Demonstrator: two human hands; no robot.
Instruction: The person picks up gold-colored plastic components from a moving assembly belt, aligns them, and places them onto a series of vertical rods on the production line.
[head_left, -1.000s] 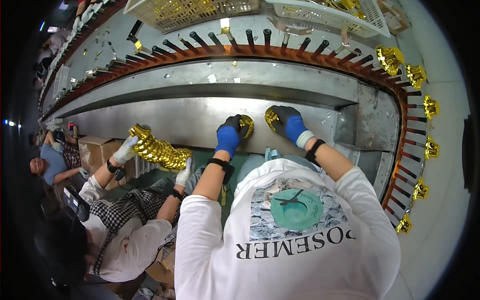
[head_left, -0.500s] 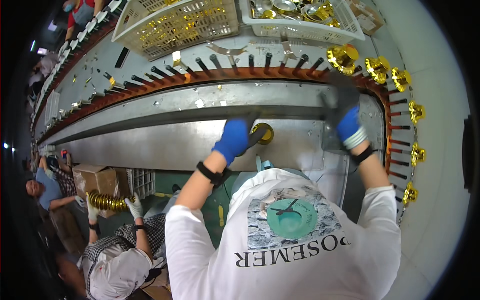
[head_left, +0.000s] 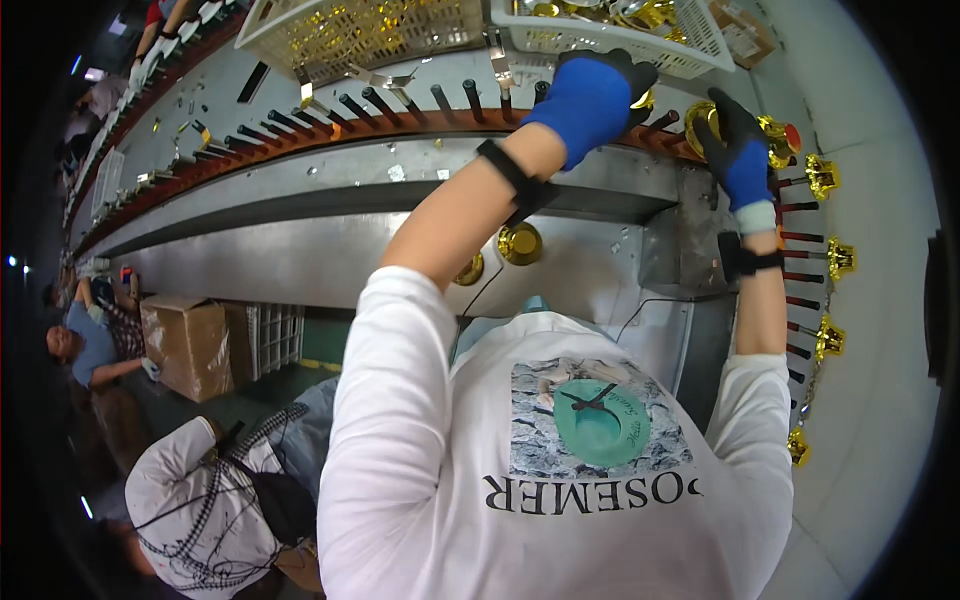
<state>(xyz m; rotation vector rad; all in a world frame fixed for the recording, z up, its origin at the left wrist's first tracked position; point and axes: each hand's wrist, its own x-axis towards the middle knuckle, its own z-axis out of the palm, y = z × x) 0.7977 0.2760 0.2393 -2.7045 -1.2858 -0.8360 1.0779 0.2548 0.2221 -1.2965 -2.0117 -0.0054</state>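
Observation:
My left hand, in a blue glove with black fingers, reaches over the row of pegs. Its fingers curl round a small shiny gold piece, mostly hidden by the glove. To the right, my right hand, gloved alike, has thumb and fingers round a gold cup-shaped piece at the bend of the peg line. Close beyond that hand sits another gold flared piece. Two gold round pieces, one bowl-like and one partly hidden by my left sleeve, rest on the metal bench.
Black pegs line an orange-brown curved track. More gold flared pieces hang along its right side, near a pale wall. White crates of gold parts stand behind. Co-workers and a cardboard box are at left.
Both my hands have moved up to the pegs, the left from the bench piece. Gold pieces on the right have shifted along the track. The co-worker holding the gold stack has turned away.

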